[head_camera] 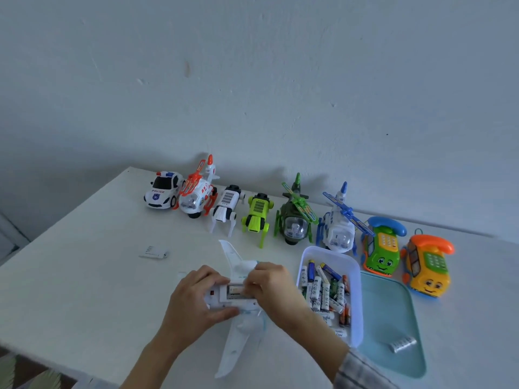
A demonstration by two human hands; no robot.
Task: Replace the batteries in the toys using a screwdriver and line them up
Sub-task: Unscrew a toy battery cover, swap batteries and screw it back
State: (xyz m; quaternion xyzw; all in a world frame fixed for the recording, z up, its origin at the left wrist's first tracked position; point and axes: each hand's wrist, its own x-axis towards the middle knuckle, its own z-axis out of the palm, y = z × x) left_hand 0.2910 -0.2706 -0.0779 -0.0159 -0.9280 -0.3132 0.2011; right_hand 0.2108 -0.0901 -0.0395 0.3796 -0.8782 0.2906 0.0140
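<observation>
A white toy airplane (234,346) lies upside down near the table's front edge, its battery compartment (237,292) open and facing up. My left hand (193,299) grips the fuselage from the left. My right hand (271,287) has its fingertips pressed at the compartment's right end; whether they pinch a battery I cannot tell. A white tub (354,262) with several loose batteries stands just right of my right hand. The small white compartment cover (154,252) lies on the table to the left.
Along the wall stand a police car (163,193), an orange helicopter (196,189), a white robot dog (227,209), a green robot dog (257,217), a green helicopter (295,217), a blue helicopter (338,226) and two phone toys (383,248). A teal lid (390,310) holds a battery (403,343).
</observation>
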